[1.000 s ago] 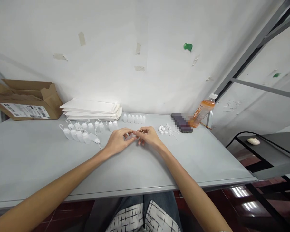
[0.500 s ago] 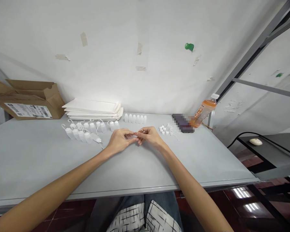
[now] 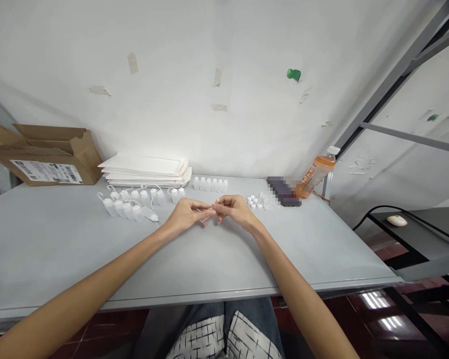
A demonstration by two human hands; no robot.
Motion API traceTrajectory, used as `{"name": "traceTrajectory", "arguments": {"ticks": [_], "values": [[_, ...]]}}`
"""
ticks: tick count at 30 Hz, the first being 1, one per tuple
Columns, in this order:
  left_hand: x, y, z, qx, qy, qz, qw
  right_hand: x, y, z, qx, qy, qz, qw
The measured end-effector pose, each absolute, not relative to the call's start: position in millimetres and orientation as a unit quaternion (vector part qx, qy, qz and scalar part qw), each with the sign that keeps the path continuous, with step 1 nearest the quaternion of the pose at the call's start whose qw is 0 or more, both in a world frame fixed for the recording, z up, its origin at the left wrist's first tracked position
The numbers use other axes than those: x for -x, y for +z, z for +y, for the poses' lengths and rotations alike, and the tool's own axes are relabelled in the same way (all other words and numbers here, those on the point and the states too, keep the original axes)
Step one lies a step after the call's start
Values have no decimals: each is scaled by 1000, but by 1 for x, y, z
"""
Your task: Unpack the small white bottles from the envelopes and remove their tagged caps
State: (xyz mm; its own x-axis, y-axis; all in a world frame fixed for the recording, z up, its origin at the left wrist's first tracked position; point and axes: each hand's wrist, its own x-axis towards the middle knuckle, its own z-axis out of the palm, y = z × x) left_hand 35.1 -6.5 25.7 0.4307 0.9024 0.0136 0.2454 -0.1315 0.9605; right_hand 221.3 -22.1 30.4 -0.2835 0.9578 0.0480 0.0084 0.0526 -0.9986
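Observation:
Over the middle of the grey table [image 3: 224,259], my left hand [image 3: 189,213] and my right hand [image 3: 234,209] meet fingertip to fingertip. Both are closed in a pinch on something small and whitish, mostly hidden by the fingers. Left of my left hand stand several small white bottles with looped strings [image 3: 129,210]. Behind the hands is a short row of small white bottles without strings [image 3: 210,184]. To the right of my right hand lies a little pile of white caps with strings [image 3: 255,201].
A stack of white envelopes [image 3: 142,169] lies at the back left, beside an open cardboard box [image 3: 56,154]. At the back right are a dark, partly blurred phone [image 3: 284,192] and a tilted bottle of orange drink [image 3: 318,174]. A white wall [image 3: 247,124] rises behind.
The fingers have shifted slightly at the pinch, and the white loop that stuck up above my right fingertips is now mostly out of sight. The camera view has moved a little.

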Motion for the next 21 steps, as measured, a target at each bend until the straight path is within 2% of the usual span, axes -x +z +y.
{"name": "traceTrajectory", "arguments": {"ticks": [12,21], "values": [[-35,31,-8,-656,283,383,586,-229,33,-22,410,533,-610,419],[-35,28,-6,-640,287,395,593,-234,37,-22,414,527,-627,396]]}}
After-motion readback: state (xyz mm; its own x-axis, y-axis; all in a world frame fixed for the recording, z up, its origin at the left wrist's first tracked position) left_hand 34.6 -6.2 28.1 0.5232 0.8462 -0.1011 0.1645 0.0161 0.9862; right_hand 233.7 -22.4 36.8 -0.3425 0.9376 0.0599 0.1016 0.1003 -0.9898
